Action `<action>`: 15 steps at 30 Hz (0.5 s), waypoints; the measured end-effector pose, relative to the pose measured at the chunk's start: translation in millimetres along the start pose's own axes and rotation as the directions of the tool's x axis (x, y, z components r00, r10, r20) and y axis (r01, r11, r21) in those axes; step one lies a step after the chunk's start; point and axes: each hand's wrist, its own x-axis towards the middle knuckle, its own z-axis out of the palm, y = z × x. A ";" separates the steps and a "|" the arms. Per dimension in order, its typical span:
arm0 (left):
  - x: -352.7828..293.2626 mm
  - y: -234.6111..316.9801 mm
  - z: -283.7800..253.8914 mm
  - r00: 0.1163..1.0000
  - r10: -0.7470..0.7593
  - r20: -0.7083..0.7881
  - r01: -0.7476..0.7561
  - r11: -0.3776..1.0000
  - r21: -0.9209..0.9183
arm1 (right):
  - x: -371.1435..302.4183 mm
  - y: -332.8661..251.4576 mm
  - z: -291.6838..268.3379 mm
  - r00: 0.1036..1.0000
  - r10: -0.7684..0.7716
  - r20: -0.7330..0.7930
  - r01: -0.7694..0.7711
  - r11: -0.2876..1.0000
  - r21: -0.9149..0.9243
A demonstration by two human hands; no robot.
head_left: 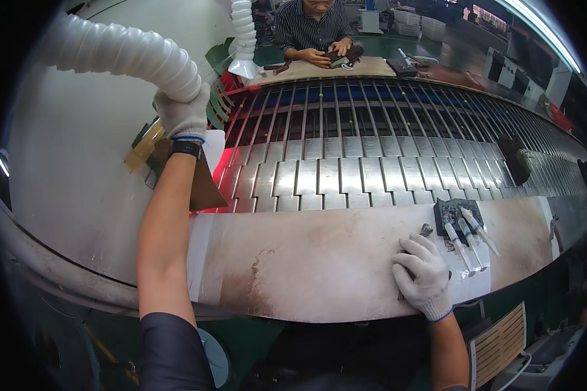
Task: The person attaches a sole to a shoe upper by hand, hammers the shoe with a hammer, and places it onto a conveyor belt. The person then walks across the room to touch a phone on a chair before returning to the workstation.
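At the upper left my left hand, in a white knit glove, is raised with its fingers closed round the lower end of a white corrugated hose. My right hand, also gloved, rests on the pale, brown-stained work board. Its fingers curl over a slim dark-ended tool; the glove hides most of it, so its kind does not show. Just right of that hand, several white syringes lean on a black foam block.
Beyond the board runs a slatted metal conveyor, with a dark shoe-like piece on its right part. Across it a person handles a dark shoe. A second white hose hangs near a green slatted fan-like part.
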 end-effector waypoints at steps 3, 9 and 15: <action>-2.4 3.8 1.8 0.999 -0.034 0.026 0.034 0.999 0.015 | -0.3 0.8 1.0 1.000 0.010 -0.007 -0.010 1.000 -0.009; 0.5 -11.1 3.4 0.999 0.033 -0.018 -0.033 0.999 0.018 | 4.7 -1.6 3.4 1.000 -0.002 -0.014 0.002 1.000 -0.016; 10.1 -32.8 2.6 0.985 0.171 0.030 -0.165 0.977 -0.131 | 6.3 -4.7 5.6 1.000 -0.021 -0.012 0.021 1.000 -0.020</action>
